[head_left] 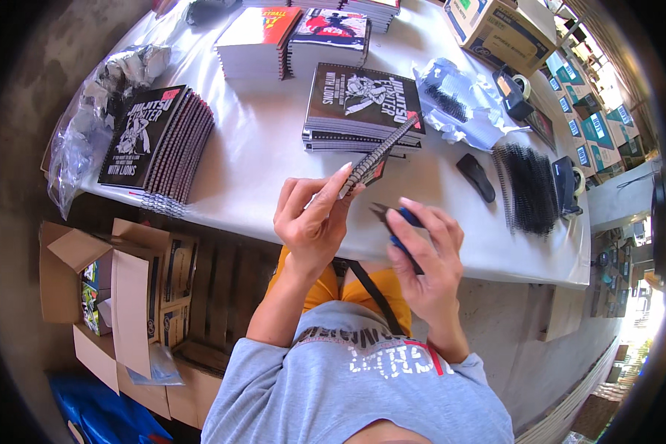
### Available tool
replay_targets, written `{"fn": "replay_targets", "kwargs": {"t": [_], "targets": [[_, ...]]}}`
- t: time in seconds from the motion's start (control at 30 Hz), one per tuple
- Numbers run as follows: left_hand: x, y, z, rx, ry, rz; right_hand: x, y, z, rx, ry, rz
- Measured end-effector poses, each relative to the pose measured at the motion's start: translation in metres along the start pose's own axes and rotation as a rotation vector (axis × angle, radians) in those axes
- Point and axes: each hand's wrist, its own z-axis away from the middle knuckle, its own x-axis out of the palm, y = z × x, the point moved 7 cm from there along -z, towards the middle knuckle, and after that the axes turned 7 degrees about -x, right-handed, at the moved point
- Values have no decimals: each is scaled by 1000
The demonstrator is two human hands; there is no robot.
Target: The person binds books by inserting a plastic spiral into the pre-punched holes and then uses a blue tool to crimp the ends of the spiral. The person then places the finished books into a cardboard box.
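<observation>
My left hand (pixel 311 214) pinches a spiral-bound notebook (pixel 379 157) near one end, tilting it so its coiled spine faces up. Closed around blue-handled pliers (pixel 381 211), my right hand (pixel 433 259) is just right of the notebook's lower end. The pliers' dark jaws point toward the notebook without touching it. Behind the held notebook lies a stack of black-covered notebooks (pixel 362 96). Another stack with the same covers (pixel 144 140) leans at the table's left, its spiral spines turned right.
Loose black spiral coils (pixel 525 189), a black handheld tool (pixel 476 177) and tape dispensers (pixel 512 96) lie on the right of the white-covered table (pixel 251 159). Crumpled paper (pixel 477 122) holds more coils. Colourful books (pixel 253 41) stand behind; an open carton (pixel 132 303) sits lower left.
</observation>
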Motion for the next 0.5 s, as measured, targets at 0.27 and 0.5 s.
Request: {"fn": "replay_targets", "kwargs": {"t": [0.27, 0.5], "targets": [[-1, 3, 2, 45, -5, -36, 14, 1, -9, -33, -100, -21], [0, -4, 7, 39, -8, -19, 71, 22, 36, 972, -190, -1706]]}}
